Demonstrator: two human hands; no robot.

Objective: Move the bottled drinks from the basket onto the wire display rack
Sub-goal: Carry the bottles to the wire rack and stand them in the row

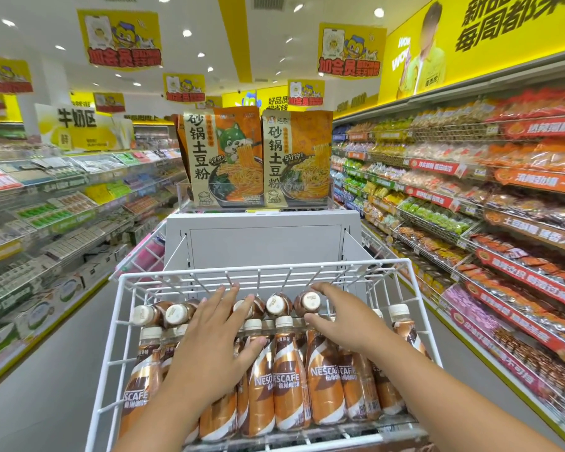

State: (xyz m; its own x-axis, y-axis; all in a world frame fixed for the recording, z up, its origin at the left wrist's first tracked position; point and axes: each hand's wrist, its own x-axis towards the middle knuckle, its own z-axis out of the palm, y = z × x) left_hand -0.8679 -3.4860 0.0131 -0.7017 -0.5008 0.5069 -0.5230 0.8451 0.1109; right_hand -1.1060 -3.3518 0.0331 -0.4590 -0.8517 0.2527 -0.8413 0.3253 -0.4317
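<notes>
A white wire display rack [124, 321] stands right in front of me, filled with brown and white Nescafe coffee bottles. A front row of bottles [287, 373] stands upright; a back row [276, 305] shows its white caps. My left hand [216, 340] lies flat with fingers spread over the middle bottles. My right hand [336, 318] curls thumb and fingers around the rightmost back-row bottle [309, 301]. The basket is not in view.
A white display stand [261, 236] behind the rack carries two tall noodle packets [258, 158]. Stocked snack shelves [486, 207] line the right aisle. Shelves of boxed goods [46, 207] line the left. Grey floor runs along both sides.
</notes>
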